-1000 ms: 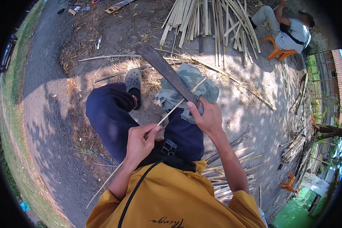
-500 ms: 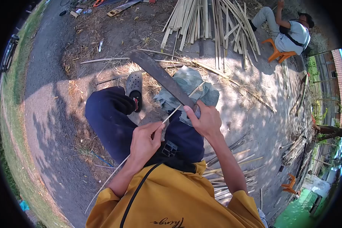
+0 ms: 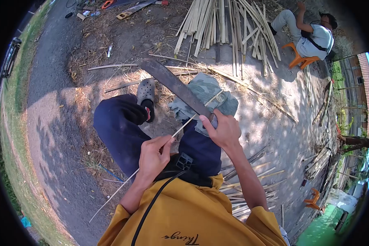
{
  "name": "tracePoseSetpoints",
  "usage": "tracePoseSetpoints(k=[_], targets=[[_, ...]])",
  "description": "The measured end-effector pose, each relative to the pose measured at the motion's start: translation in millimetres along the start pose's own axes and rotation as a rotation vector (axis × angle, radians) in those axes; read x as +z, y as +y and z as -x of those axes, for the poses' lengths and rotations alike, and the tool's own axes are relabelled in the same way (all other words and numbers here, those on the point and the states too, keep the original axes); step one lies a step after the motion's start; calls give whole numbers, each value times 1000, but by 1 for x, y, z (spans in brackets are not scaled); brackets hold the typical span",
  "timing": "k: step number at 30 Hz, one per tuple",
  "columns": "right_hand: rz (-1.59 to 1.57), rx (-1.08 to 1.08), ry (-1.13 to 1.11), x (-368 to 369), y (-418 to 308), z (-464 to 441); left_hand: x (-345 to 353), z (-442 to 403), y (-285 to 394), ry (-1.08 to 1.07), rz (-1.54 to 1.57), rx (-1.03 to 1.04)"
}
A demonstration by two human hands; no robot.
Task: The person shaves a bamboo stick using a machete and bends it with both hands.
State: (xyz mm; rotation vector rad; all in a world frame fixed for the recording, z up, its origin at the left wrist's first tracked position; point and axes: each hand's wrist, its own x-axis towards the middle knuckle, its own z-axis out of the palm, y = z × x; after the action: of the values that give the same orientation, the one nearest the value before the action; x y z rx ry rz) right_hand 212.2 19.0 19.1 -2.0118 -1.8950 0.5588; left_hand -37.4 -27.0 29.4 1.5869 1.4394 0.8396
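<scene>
A thin pale strip of bamboo or wood (image 3: 183,126) runs slantwise past my lap, pinched between the thumb and fingers of my left hand (image 3: 155,158). Its lower end trails out beyond my left forearm. My right hand (image 3: 223,130) is closed round the handle of a machete (image 3: 172,87), whose broad dark blade points up and to the left. Near the handle the blade crosses the strip, over a grey-green cloth (image 3: 227,104) draped on my right knee. The machete's handle is mostly hidden by my fingers.
A large pile of split strips (image 3: 209,24) lies ahead, and more strips (image 3: 262,174) lie to my right. A handsaw (image 3: 135,9) rests at the top left. Another person (image 3: 313,39) sits on an orange stool (image 3: 301,59) at the upper right.
My left hand has shifted slightly back toward my body along the line of the strip. The machete and my right hand have barely moved.
</scene>
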Motion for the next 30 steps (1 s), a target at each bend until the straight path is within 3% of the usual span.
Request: tracePoseSetpoints(k=[6, 8, 12, 15, 16, 18, 22, 24, 28, 30], targets=[[-20, 23, 75, 4, 18, -2, -69, 73, -1, 30, -79, -287], [-72, 58, -23, 0, 15, -7, -67, 66, -1, 106, -82, -171], [-54, -5, 52, 3, 21, -1, -67, 46, 9, 69, -117, -84], [-455, -21, 34, 14, 45, 4, -72, 37, 16, 94, -27, -121], [-456, -27, 40, 11, 47, 6, -73, 33, 17, 62, -33, -105], [-832, 119, -23, 3, 46, 13, -74, 24, 22, 32, -40, -87], [-1009, 182, 135, -20, 54, 17, -56, -6, 15, -3, -66, -35], [-920, 154, 175, -33, 66, 17, -39, -26, 8, 36, -32, 21], [-682, 91, 227, -41, 72, 13, -3, -57, 5, -89, -44, 22], [-541, 46, 244, -43, 61, 8, 9, -65, 4, -196, 30, -79]])
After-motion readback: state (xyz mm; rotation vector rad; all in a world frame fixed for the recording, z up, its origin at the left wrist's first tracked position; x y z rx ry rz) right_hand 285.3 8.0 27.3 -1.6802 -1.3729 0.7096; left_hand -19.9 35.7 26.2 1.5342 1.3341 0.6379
